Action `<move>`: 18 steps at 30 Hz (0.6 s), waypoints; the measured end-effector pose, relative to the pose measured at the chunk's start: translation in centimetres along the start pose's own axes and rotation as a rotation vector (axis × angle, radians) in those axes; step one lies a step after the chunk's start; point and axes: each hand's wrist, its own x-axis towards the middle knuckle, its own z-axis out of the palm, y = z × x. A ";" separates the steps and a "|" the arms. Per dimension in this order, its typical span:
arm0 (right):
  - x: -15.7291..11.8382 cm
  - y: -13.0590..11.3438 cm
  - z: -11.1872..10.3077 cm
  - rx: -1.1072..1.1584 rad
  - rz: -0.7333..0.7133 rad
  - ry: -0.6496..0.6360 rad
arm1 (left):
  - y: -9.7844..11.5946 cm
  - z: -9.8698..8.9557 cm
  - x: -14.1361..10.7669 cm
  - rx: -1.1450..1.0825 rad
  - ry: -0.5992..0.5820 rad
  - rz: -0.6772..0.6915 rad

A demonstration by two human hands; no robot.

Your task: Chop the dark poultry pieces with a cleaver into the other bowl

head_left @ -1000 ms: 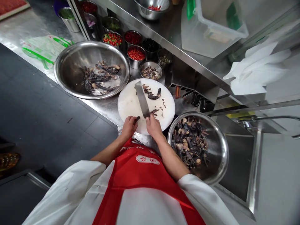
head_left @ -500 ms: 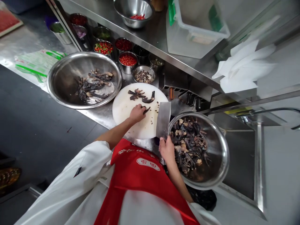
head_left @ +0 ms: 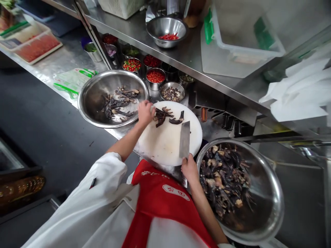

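My left hand (head_left: 146,112) hovers where the rim of the left steel bowl (head_left: 84,115) meets the round white cutting board (head_left: 165,146). Its fingers are loosely bent and a little apart, with nothing visible in them. Dark poultry feet (head_left: 122,103) lie in that bowl. Beside my fingers, on the far part of the board, are several cut foot pieces (head_left: 177,119). My right hand (head_left: 190,169) grips a cleaver (head_left: 184,139) by its handle, the blade over the board's right side.
A large steel bowl (head_left: 278,206) of chopped dark feet stands at the right, by a sink. Behind the board are cups of chopped red chili (head_left: 155,76) and a small bowl of dark bits (head_left: 172,92). A metal shelf (head_left: 191,63) overhangs them, bearing a plastic bin (head_left: 240,58).
My left hand has left the dark piece on the board and moved left to the bowl's rim. That piece and most crumbs near the cleaver no longer show on the board. The view has shifted.
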 end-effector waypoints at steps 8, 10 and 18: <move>-1.3 0.7 0.8 -0.062 -0.061 -0.084 | -14.4 -3.9 7.2 0.224 -0.726 -0.256; -1.3 0.8 1.1 -0.078 -0.040 -0.085 | -16.2 -3.8 6.2 0.243 -0.822 -0.308; -0.9 0.4 0.7 -0.119 -0.041 -0.132 | -17.1 -5.2 5.2 0.271 -1.022 -0.278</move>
